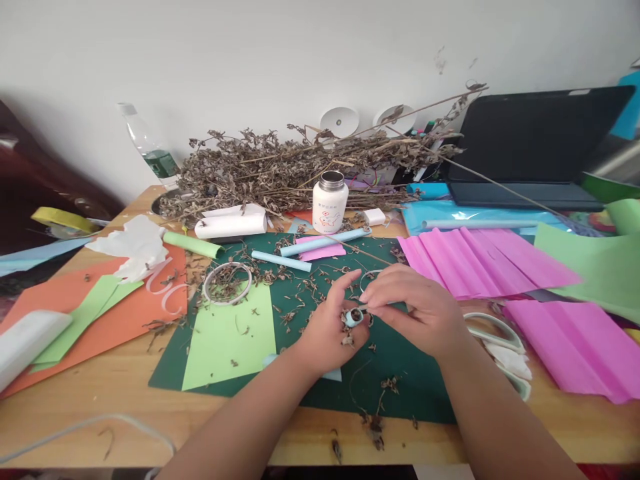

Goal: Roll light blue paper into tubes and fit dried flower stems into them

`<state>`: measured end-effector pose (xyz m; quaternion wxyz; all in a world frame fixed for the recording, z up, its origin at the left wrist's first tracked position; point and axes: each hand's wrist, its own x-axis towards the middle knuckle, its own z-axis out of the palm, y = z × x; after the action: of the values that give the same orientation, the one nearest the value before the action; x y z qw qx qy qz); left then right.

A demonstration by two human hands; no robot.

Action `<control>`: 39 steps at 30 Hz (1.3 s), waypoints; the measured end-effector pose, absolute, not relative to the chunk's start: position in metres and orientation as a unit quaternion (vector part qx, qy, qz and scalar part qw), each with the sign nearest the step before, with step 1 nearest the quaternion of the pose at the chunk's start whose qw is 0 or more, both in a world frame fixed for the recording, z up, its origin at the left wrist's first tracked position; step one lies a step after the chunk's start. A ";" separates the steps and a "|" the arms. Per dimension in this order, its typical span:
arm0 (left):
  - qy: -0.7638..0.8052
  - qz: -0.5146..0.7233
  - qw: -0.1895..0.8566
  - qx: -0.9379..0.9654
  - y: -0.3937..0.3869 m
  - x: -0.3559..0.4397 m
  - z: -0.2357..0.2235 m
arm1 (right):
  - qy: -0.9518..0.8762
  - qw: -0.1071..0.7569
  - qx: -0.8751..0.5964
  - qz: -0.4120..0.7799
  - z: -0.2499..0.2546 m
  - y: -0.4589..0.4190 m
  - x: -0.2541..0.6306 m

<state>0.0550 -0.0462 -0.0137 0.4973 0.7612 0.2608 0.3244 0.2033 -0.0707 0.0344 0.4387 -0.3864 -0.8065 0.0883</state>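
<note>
My left hand [333,327] is wrapped round a small light-blue paper tube [354,318], whose open end faces up with dark dried bits inside. Some dried leaf pieces lie on the fingers beside it. Just to the right, my right hand [417,303] is closed with thumb and fingertips pinched together close by the tube's mouth; what they hold is hidden. Beneath both hands is a green cutting mat [320,393] strewn with dried leaf crumbs. A light-green paper sheet [230,340] and a tape ring [227,283] lie left of my left hand.
A heap of dried plant stems [280,167] lies along the wall behind a white open bottle [330,203]. Rolled blue paper tubes [325,241] rest on the mat. Scissors [495,333] and pink crepe paper [480,260] lie right. An open laptop [530,147] stands at back right.
</note>
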 end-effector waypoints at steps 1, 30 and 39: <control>0.256 0.327 0.499 0.761 -0.046 0.055 -0.014 | -0.812 0.432 -0.383 0.085 0.035 -0.071 0.202; 0.298 0.303 0.475 0.771 -0.047 0.055 -0.009 | -0.805 0.376 -0.443 0.120 0.028 -0.074 0.190; 0.268 0.329 0.475 0.770 -0.047 0.055 -0.009 | -0.791 0.393 -0.452 0.124 0.028 -0.073 0.186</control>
<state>0.0548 -0.0469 -0.0091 0.4754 0.7704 0.2682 0.3294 0.1863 -0.0732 0.0275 0.3927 -0.4524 -0.7910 0.1245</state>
